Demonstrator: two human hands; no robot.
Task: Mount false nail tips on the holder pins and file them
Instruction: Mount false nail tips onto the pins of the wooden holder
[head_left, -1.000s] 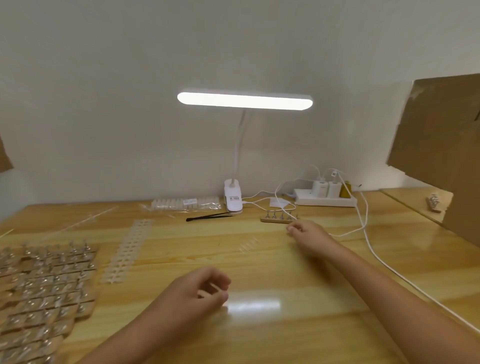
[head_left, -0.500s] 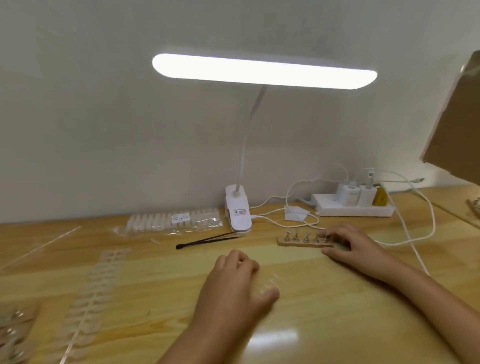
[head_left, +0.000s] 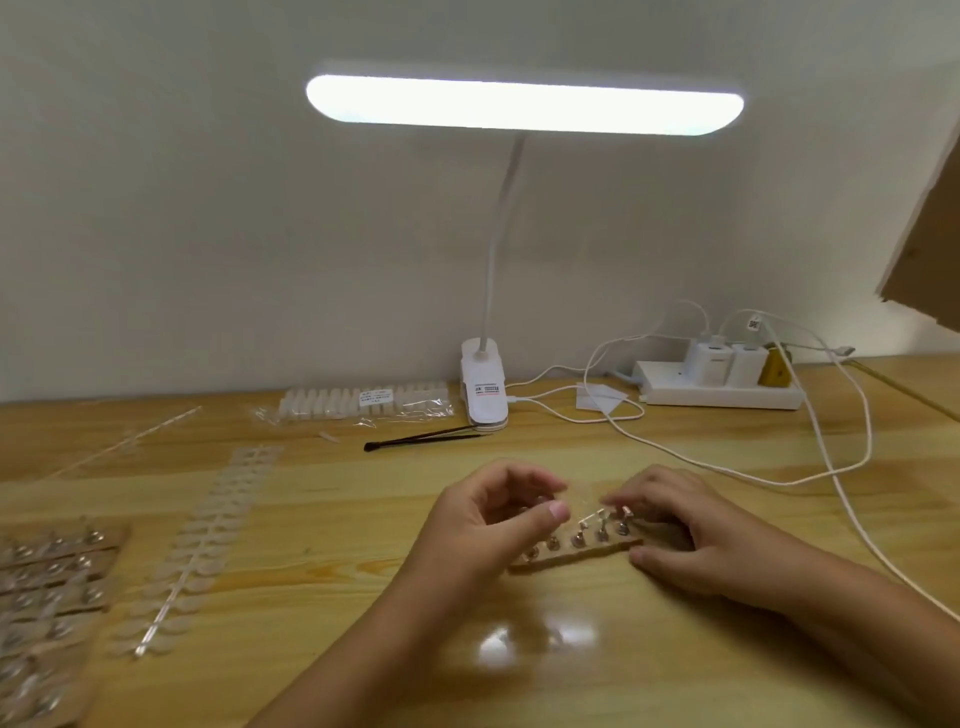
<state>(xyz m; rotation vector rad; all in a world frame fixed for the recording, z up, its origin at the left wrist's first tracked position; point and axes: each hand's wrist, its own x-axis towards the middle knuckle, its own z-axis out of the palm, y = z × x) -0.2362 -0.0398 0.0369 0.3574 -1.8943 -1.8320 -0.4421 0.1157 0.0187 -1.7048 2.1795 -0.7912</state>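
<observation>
- Holder (head_left: 571, 554) — a short brown strip lying on the wooden table (head_left: 322, 519), near and centre, slanting from near-left to far-right, with small metal pins standing in a row along it.
- Five pins show; the holder's right end is hidden under the right hand (head_left: 691, 530), so there may be more.
- The right hand grips that end, thumb on the near edge and fingers curled over the far side.
- The left hand (head_left: 488, 525) hovers over the holder's left end, fingers curled, thumb tip close to the forefinger.
- A pale, clear smear lies between the two hands — too blurred to name, and I cannot tell whether the left hand holds it.
- To the left lies one long strip of nail tips (head_left: 200, 545).
- At the left edge a pile of further pin strips (head_left: 47, 597) is cut off and blurred beyond counting.
- Far side: one bagged pack of tips (head_left: 363, 402), one clip lamp (head_left: 483, 389), one pair of black tweezers (head_left: 421, 439), and one power strip (head_left: 722, 397) with two white chargers.
</observation>
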